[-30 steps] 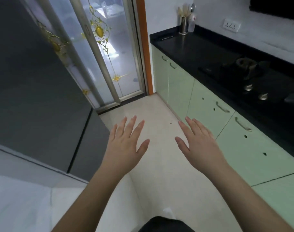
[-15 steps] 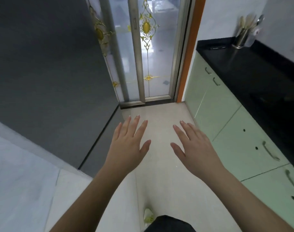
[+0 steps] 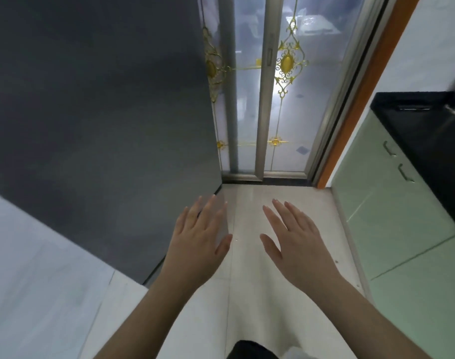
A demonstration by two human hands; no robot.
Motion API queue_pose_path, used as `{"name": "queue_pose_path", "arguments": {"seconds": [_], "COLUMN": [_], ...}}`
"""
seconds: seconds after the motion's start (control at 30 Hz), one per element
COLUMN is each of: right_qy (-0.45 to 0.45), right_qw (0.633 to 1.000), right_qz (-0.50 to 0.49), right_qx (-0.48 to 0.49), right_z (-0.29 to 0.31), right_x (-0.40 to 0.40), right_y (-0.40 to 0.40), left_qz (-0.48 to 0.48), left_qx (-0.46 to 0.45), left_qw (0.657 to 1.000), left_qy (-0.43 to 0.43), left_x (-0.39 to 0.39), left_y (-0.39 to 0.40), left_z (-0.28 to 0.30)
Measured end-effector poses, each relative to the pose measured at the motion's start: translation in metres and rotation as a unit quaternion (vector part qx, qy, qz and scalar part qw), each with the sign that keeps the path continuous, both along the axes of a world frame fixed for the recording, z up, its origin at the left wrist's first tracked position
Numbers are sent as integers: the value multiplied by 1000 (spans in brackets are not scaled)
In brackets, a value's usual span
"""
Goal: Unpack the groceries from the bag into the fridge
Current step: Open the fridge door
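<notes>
A tall dark grey fridge (image 3: pixel 96 130) fills the left of the head view, its doors closed. My left hand (image 3: pixel 197 242) is held out flat, palm down, fingers spread, just right of the fridge's lower front edge and holding nothing. My right hand (image 3: pixel 296 244) is beside it over the floor, also flat and spread, with nothing in it. No bag or groceries are in view.
Pale tiled floor (image 3: pixel 280 203) runs ahead to a frosted sliding glass door (image 3: pixel 273 94) with gold ornaments and an orange frame. Green cabinets (image 3: pixel 392 218) under a black countertop (image 3: pixel 423 130) line the right. A white surface (image 3: pixel 34 268) lies at lower left.
The view has swung left, so the fridge and glass door take up more of the frame and the countertop slid to the right. Both hands stay spread, empty and side by side.
</notes>
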State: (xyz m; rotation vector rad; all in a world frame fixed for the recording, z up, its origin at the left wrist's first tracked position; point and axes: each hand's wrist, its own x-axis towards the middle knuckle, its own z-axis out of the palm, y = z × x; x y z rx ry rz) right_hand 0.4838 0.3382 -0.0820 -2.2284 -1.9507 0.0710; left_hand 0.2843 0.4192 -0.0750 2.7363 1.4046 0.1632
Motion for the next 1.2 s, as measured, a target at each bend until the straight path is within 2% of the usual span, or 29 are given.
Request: {"name": "queue_pose_path", "arguments": {"seconds": [0.23, 0.4, 0.53, 0.9, 1.03, 1.2], "right_qy": [8, -3, 22, 34, 15, -4], "right_qw": [989, 968, 946, 863, 843, 831], "right_qz": [148, 249, 324, 501, 534, 549], "right_qx": [16, 21, 21, 52, 68, 85], "right_z": [5, 14, 12, 2, 5, 12], "right_x": [0, 0, -11, -84, -113, -146], "right_y": [89, 137, 164, 171, 163, 151], "left_qz": [143, 243, 318, 472, 508, 519], "left_qx": [35, 58, 67, 48, 71, 85], "left_qw": [988, 967, 944, 878, 857, 850], "left_qy": [41, 44, 53, 61, 48, 33], "left_x": [-8, -10, -15, -48, -64, -91], "left_y": [24, 29, 19, -40, -53, -63], "left_z": [-6, 0, 5, -20, -20, -16]}}
